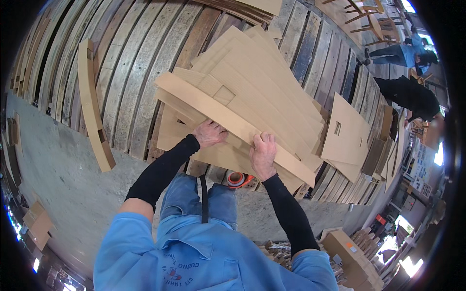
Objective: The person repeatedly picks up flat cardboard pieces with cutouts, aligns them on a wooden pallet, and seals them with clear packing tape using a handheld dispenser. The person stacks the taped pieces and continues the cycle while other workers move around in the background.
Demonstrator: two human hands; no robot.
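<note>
A long, narrow piece of folded cardboard (208,104) lies slantwise in front of me, from upper left to lower right. My left hand (210,133) grips its near side around the middle, fingers bent against the fold and partly hidden. Farther right, my right hand (263,154) is closed over the same piece, the fingers curled at its edge. Beneath and beyond it, flat cardboard sheets (262,72) are fanned out in a loose stack, one with a square cutout. Close to my legs, a tape roll on an orange-red dispenser (236,179) sits at the pallet edge.
Wooden slatted pallets (141,72) form the work surface. A folded cardboard strip (92,106) lies on the left, overhanging the pallet edge. More cut sheets (345,133) lie at right. Two people (407,51) are at the far right, near wooden chairs (371,24). A cardboard box (347,252) stands behind me.
</note>
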